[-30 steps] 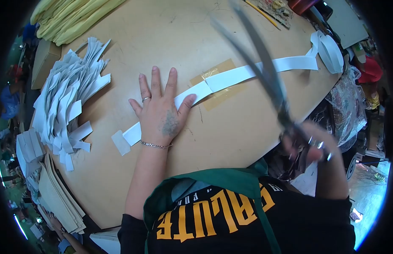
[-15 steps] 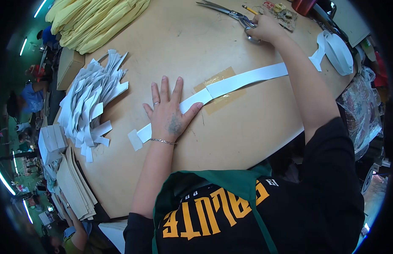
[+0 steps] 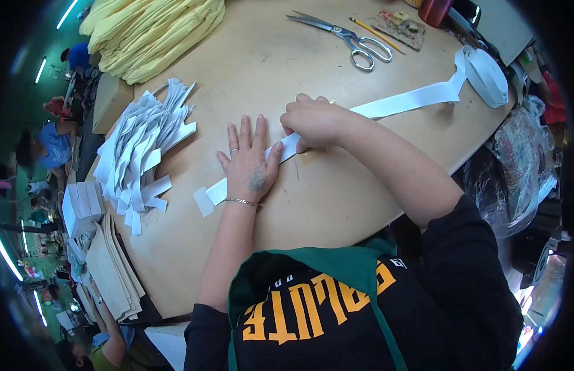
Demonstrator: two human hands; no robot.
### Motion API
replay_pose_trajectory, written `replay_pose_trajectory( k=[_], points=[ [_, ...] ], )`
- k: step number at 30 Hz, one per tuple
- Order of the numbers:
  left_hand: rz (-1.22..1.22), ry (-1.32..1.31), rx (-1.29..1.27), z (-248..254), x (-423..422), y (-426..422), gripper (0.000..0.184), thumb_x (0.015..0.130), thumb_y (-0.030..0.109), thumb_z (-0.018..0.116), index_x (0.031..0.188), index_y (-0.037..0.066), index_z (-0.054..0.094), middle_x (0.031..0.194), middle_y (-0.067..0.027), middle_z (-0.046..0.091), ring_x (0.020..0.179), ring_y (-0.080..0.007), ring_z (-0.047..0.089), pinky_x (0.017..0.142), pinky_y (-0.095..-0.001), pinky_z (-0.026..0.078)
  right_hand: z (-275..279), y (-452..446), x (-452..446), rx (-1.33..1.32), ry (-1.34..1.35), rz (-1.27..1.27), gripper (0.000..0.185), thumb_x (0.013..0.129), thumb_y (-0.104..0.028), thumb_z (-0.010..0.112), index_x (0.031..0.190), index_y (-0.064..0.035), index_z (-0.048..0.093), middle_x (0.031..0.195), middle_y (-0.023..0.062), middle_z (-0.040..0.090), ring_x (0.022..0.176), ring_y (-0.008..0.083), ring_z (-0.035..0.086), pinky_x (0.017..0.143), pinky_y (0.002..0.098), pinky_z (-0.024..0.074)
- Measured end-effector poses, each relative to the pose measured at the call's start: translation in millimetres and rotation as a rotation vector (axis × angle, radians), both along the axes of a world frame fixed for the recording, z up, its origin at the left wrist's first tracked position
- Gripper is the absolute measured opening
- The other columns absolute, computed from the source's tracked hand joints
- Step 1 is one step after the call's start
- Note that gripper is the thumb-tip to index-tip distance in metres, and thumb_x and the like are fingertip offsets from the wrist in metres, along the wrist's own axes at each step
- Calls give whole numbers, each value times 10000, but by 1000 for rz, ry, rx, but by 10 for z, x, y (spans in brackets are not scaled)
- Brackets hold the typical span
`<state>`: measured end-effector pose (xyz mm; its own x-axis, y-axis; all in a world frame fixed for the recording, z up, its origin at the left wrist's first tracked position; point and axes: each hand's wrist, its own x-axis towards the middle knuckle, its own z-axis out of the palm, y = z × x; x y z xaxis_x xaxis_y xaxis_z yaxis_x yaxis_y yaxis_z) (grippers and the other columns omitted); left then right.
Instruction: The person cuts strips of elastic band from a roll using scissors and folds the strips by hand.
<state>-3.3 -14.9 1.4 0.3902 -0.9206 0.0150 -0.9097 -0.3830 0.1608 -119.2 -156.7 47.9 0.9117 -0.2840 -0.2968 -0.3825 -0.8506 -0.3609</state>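
white strip is lying on the table, running beneath the left hand, whose fingers are spreading flat; the right hand's fingers are curling over it, grip unclear.

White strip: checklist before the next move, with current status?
1. Left hand flat across the white strip: ok.
2. Right hand at the strip: ok; firmness of hold cannot tell.
3. Strip whole beneath the right hand: cannot tell, hidden.
4. Brown tape in full view: not ok, mostly covered.
5. Scissors out of both hands: ok, lying by the pencil.
6. Pile of white pieces apart from the strip: ok.
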Motion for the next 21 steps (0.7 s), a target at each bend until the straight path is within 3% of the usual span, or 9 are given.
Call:
replay_pose_trajectory(
  k=[5, 8, 10, 11, 14, 15, 16, 18, 21],
  points=[
    [-120, 43, -143, 28, 3, 77, 502, 816, 465, 563, 1201, 144, 528, 1438, -108, 285, 1371, -334, 162, 965, -711, 162, 8, 98, 38, -91, -46, -22, 229, 653, -180, 758, 827, -101, 633, 912, 53, 604, 1015, 235, 493, 859, 409, 406],
    [-221, 40, -292, 28, 14, 133, 332, 772, 361, 658, 966, 97, 602, 1314, -97, 438, 1297, -336, 309, 938, -651, 271, -41, 118, -51, -33, -132, -47, 194, 652, -169, 753, 788, -108, 629, 812, 34, 613, 979, 229, 509, 888, 404, 379],
    [-314, 140, -420, 40, 16, 151, 244, 770, 266, 680, 877, 67, 588, 1114, -101, 531, 1094, -318, 459, 855, -512, 376, -130, 145, -117, -47, -261, -55, 178, 655, -162, 746, 773, -112, 624, 751, 21, 611, 958, 224, 515, 907, 397, 361],
    [-359, 191, -478, 39, 17, 168, 209, 768, 218, 691, 833, 52, 581, 1014, -104, 577, 992, -309, 535, 814, -443, 429, -172, 159, -143, -57, -284, -52, 188, 660, -165, 743, 799, -115, 626, 784, 26, 611, 965, 229, 511, 915, 391, 358],
    [-347, 449, -362, 99, 26, 268, 166, 781, 151, 676, 787, 42, 551, 774, -85, 564, 698, -270, 537, 626, -334, 433, -199, 182, -213, 15, -447, -48, 252, 679, -173, 735, 901, -119, 629, 892, 42, 601, 995, 240, 497, 935, 374, 354],
    [-378, 411, -466, 162, 49, 325, 165, 796, 127, 662, 765, 37, 528, 694, -85, 522, 605, -249, 510, 563, -322, 418, -145, 120, -314, 99, -562, -50, 292, 686, -174, 733, 952, -117, 627, 934, 48, 593, 1011, 242, 490, 939, 370, 358],
    [-356, 350, -484, 232, 172, 408, 159, 787, 108, 669, 779, 39, 525, 699, -91, 514, 621, -250, 515, 561, -326, 420, -104, 45, -427, 188, -672, -51, 333, 693, -175, 731, 1003, -115, 624, 976, 54, 584, 1026, 244, 483, 943, 365, 361],
    [-314, 266, -494, 478, 653, 622, 170, 778, 89, 684, 807, 40, 524, 691, -85, 486, 616, -222, 491, 553, -320, 413, -65, -259, -702, 236, -615, -212, 460, 701, -174, 737, 1131, -114, 585, 1088, 59, 539, 1068, 244, 460, 951, 343, 374],
    [-124, 98, -535, 1033, 1576, 936, 172, 876, 173, 602, 823, 16, 555, 741, -76, 550, 655, -142, 488, 585, -262, 401, -75, -467, -916, 168, -322, -295, 487, 701, -168, 742, 1156, -115, 578, 1077, 49, 534, 1078, 225, 455, 950, 339, 385]
  ],
)
